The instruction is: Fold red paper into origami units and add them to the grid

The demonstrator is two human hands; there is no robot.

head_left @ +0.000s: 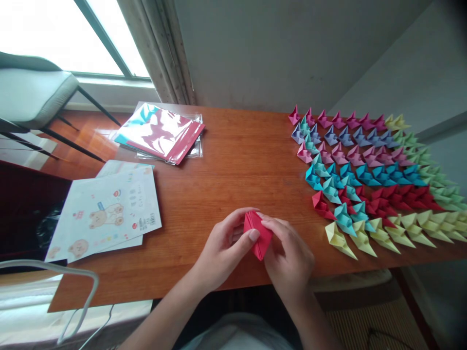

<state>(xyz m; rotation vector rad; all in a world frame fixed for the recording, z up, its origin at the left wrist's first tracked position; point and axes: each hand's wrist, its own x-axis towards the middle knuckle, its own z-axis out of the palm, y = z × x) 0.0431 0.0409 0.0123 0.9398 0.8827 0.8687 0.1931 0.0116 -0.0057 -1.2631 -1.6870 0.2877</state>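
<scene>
A folded piece of red paper (257, 234) is held just above the near edge of the wooden table (226, 160). My left hand (223, 249) grips its left side, thumb pressed on top of the fold. My right hand (288, 257) pinches its right side from behind, fingers curled round it. To the right lie rows of several finished folded paper pieces (372, 180) in pink, purple, blue, teal, red, yellow and green, the nearest red one (321, 204) a hand's width from my right hand.
A plastic pack of coloured paper sheets (160, 132) lies at the back left of the table. White printed sheets with bear drawings (105, 211) overhang the left edge. A grey chair (32, 92) stands by the window. A white cable (78, 301) hangs at lower left.
</scene>
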